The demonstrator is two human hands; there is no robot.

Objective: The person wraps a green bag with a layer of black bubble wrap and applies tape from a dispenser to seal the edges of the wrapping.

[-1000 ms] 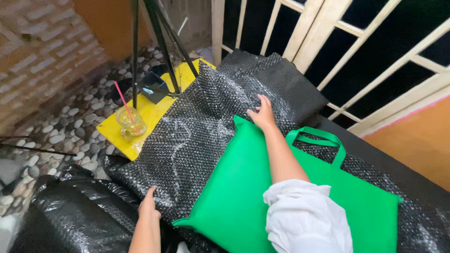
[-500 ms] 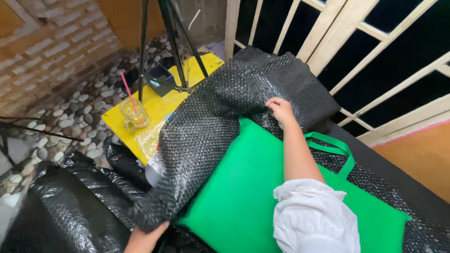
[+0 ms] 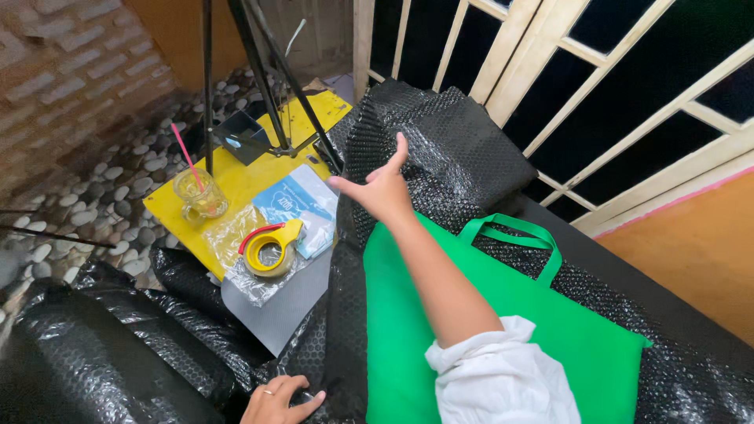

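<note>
Fingers of the right hand (image 3: pixel 383 191) spread wide over black bubble wrap (image 3: pixel 428 149); left hand (image 3: pixel 281 399) pinches its near edge beside the green fabric bag (image 3: pixel 503 330).

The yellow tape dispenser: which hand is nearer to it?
Right. The right hand hovers just right of the yellow tape dispenser; the left hand is lower, gripping the black bubble wrap.

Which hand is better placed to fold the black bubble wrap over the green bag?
Probably the left hand: it grips the black bubble wrap edge beside the green bag. The right hand is open above.
</note>
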